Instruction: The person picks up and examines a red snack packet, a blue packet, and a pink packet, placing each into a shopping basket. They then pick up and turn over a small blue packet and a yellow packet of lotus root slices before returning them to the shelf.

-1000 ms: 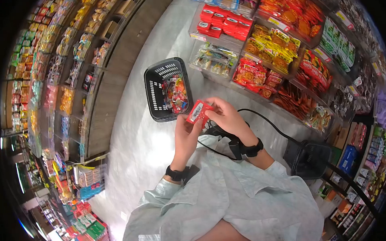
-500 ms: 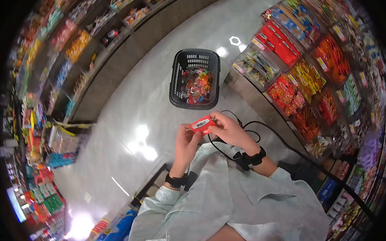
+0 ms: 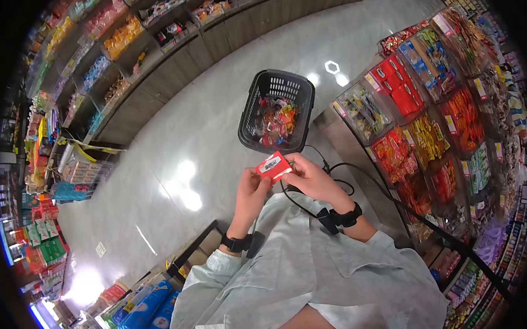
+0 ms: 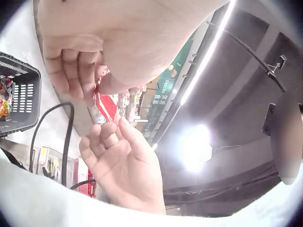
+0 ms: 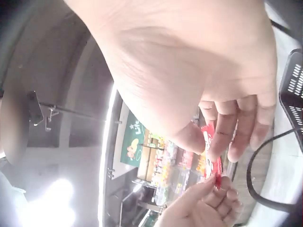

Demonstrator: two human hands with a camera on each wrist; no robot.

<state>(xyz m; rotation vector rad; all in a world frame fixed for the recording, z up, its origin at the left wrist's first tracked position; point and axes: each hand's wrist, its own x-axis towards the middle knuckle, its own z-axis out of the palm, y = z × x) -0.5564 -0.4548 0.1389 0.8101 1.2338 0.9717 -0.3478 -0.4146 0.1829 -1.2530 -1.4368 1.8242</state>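
Note:
A small red packet (image 3: pixel 272 166) with a white barcode label is held between both hands in front of the body. My left hand (image 3: pixel 250 193) pinches its left end between thumb and fingers; my right hand (image 3: pixel 312 179) grips the opposite end. Seen from the left wrist, the packet (image 4: pixel 107 105) spans the gap between the two sets of fingertips. In the right wrist view the packet (image 5: pixel 210 146) is seen nearly edge-on. Just beyond the hands, a black basket (image 3: pixel 299 107) stands on the floor, with colourful wrapped snacks (image 3: pixel 276 120) inside.
Bins of packaged snacks (image 3: pixel 421 137) line the right side. A curved wooden shelf unit (image 3: pixel 171 74) with more goods runs along the left and back. A black cable (image 3: pixel 388 191) loops by the right arm. Blue packs (image 3: pixel 143 314) stand at lower left.
The head view has turned, so the basket has shifted rightward in it and the shelves have swung round. Both hands keep hold of the red packet, whose tilt has changed slightly.

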